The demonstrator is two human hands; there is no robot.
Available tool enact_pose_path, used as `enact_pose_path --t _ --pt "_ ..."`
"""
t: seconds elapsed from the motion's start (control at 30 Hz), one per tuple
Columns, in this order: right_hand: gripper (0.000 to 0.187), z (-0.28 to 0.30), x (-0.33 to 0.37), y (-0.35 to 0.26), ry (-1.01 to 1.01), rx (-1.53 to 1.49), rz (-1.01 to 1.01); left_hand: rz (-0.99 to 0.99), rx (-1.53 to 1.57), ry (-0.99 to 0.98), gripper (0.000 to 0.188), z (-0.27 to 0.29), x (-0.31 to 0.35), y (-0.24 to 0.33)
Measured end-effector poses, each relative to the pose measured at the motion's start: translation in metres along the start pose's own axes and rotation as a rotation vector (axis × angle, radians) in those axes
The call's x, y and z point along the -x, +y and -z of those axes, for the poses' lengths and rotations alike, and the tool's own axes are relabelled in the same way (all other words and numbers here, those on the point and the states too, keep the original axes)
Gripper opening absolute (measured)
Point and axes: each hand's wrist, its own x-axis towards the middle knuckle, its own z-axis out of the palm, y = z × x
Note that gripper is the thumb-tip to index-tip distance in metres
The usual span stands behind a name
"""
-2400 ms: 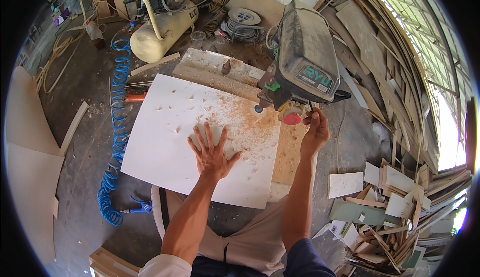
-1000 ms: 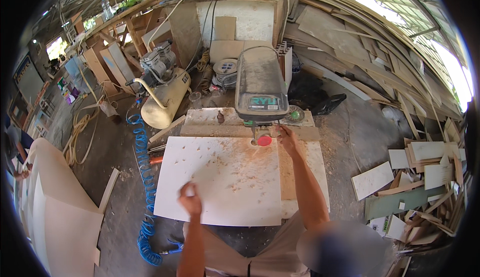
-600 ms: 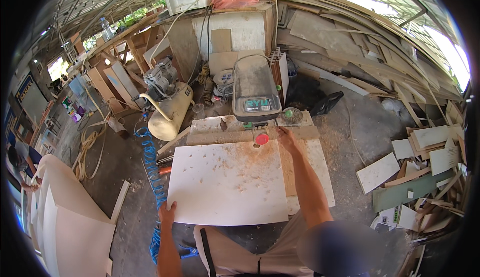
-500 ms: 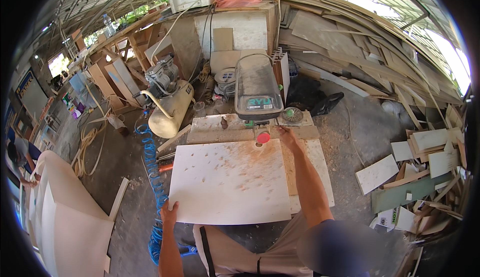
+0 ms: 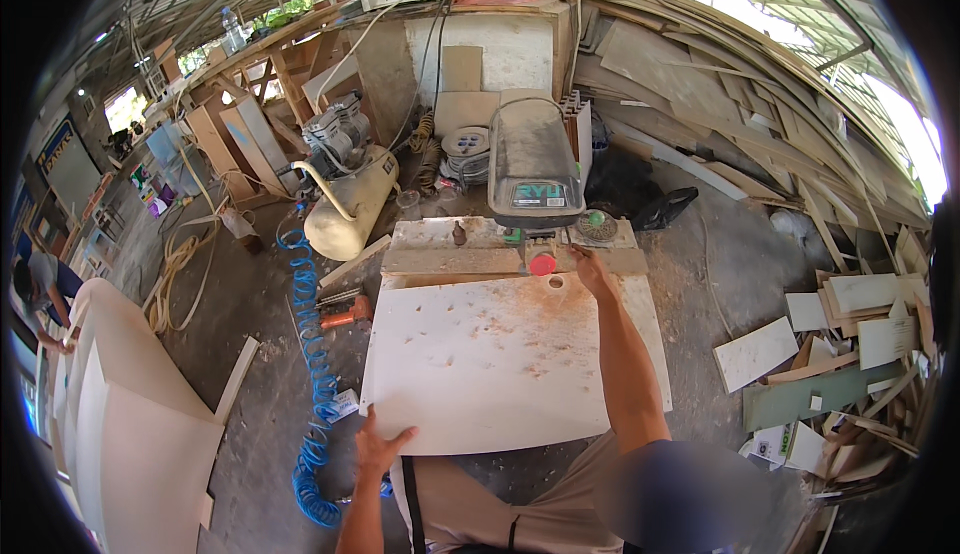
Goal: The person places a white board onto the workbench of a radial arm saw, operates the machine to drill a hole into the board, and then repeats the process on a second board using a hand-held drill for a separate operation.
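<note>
White panel (image 5: 500, 364) (long axis leftward-rightward)

White board (image 5: 500, 364), blue coiled hose (image 5: 315, 374)

Flat white rectangular board (image 5: 500, 364) lying on the bench directly ahead, near edge toward the body; left hand (image 5: 378, 446) at its near left corner, touching the edge; right hand (image 5: 590, 269) at its far right part, just beside the grey benchtop drill press (image 5: 532, 179) standing behind the board; cream cylindrical air compressor tank (image 5: 350, 216) on the floor behind and left; coiled blue air hose (image 5: 312, 374) left of the board, running along the floor; loose pale board offcuts (image 5: 840, 334) well apart to the right; large pale curved panels (image 5: 130, 434) far left.
</note>
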Motion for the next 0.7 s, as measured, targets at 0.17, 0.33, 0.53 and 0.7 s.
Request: enact_pose_path --t 0.17,0.33,0.53,0.7 --pt "0.04 0.056 -0.029 0.021 0.02 -0.037 0.053 -0.237 -0.011 -0.16 0.108 -0.037 0.013 0.044" --pt "0.042 0.008 0.015 -0.022 -0.046 -0.141 -0.083 -0.252 -0.089 -0.285 0.11 -0.032 0.031 0.031" --pt "0.042 0.041 -0.009 0.001 -0.02 0.096 0.079 -0.223 -0.136 -0.496 0.11 -0.076 0.023 0.076" --pt "0.044 0.036 -0.005 -0.009 -0.082 0.077 0.069 -0.305 -0.218 -0.512 0.126 -0.104 0.012 0.084"
